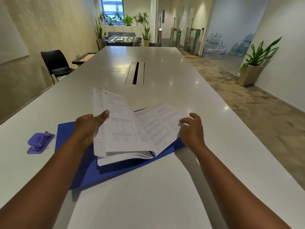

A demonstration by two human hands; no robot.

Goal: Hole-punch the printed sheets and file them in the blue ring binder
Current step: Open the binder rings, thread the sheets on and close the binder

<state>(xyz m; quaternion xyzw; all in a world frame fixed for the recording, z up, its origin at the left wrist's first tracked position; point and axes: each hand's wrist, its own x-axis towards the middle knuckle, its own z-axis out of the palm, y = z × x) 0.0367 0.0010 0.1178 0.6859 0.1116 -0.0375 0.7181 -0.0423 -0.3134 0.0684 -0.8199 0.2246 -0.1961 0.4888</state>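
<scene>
The blue ring binder (115, 169) lies open on the white table (148, 195) in front of me. A thick stack of printed sheets (145, 129) rests in it. My left hand (90, 128) holds a raised bundle of these sheets at its left edge, thumb on top. My right hand (191, 129) hovers at the right edge of the flat pages with curled fingers; whether it touches the paper is unclear. A purple hole punch (39, 142) sits on the table left of the binder. The binder's rings are hidden under the paper.
A cable slot (135, 73) is set into the table's middle, beyond the sheets. A black chair (55, 64) stands at the table's left side. Potted plants, a foosball table and water bottles stand farther off in the room.
</scene>
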